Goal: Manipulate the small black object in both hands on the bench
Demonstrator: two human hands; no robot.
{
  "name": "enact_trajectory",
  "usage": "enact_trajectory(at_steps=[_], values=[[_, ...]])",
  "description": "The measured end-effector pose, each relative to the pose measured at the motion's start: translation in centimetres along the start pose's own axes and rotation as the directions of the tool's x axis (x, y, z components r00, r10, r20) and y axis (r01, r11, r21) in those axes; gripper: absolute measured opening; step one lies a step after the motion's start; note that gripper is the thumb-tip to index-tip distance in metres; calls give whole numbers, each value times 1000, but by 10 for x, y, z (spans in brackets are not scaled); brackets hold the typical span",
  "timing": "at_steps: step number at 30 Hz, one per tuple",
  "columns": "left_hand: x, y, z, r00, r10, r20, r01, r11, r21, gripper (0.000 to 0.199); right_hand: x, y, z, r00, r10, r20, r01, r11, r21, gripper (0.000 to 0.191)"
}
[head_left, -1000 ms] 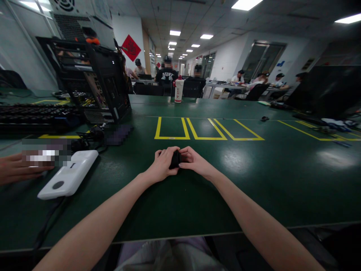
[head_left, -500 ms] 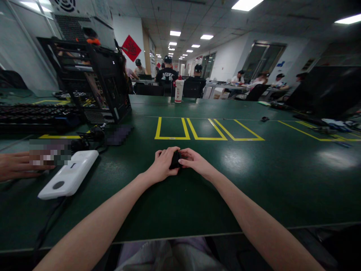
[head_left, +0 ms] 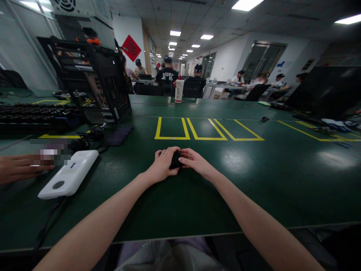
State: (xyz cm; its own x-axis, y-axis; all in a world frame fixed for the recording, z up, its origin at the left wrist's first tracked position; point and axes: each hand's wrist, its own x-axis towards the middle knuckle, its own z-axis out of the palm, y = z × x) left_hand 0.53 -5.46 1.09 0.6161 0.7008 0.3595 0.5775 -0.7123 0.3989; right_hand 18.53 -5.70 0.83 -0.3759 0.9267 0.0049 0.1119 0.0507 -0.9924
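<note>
Between my two hands is a small black object (head_left: 175,160), just above or on the green table (head_left: 180,203); its kind does not show because my fingers cover most of it. My left hand (head_left: 166,162) wraps around its left side, thumb toward me and fingers over the top. From the right, my right hand (head_left: 194,161) grips it, with the thumb on its near side and the fingers curled behind. Beyond the hands, yellow tape outlines (head_left: 172,138) mark the tabletop.
To the left lies a white box-like device (head_left: 69,175) with a cable. Another person's hand (head_left: 25,167) rests beside it. A black computer case (head_left: 103,82) stands at the back left. A white cup (head_left: 179,91) stands at the far edge, and a small dark item (head_left: 264,119) lies to the right.
My hands stay almost in place around the black object, with my right thumb shifted very slightly. The other person's hand at the left has barely moved.
</note>
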Motion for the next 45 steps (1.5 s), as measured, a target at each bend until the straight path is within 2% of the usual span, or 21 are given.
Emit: enact_trajectory(at_steps=[5, 11, 17, 22, 28, 35, 40, 45], values=[[0, -2, 2, 1000, 6, -9, -6, 1000, -8, 56, -2, -1, -3, 993, -95, 66, 95, 995, 0, 37], [2, -9, 12, 998, -4, -58, 5, 1000, 18, 61, 0, -1, 0, 1000, -21, 3, 21, 1000, 4, 22], [0, -2, 3, 1000, 12, -15, -12, 1000, -14, 57, 2, 3, -1, 1000, 5, -7, -6, 999, -39, 30], [-1, 1, -1, 1000, 9, -5, -9, 1000, -23, 55, -1, 3, -6, 995, -56, 88, 54, 998, 26, 42], [1, -4, 6, 1000, 3, -26, -2, 1000, 10, 59, 1, 2, -2, 1000, -18, -2, 18, 1000, -9, 22], [0, -2, 2, 1000, 2, -3, -2, 1000, -2, 57, 2, 3, -3, 1000, -11, -3, 11, 999, -46, 29], [1, -5, 7, 1000, 2, -29, -2, 1000, 4, 58, -1, 1, -3, 993, -107, 45, 109, 993, -36, 38], [2, -7, 10, 999, 11, -42, -11, 1000, 20, 61, -1, 0, 1, 997, -70, -10, 70, 997, -35, 21]])
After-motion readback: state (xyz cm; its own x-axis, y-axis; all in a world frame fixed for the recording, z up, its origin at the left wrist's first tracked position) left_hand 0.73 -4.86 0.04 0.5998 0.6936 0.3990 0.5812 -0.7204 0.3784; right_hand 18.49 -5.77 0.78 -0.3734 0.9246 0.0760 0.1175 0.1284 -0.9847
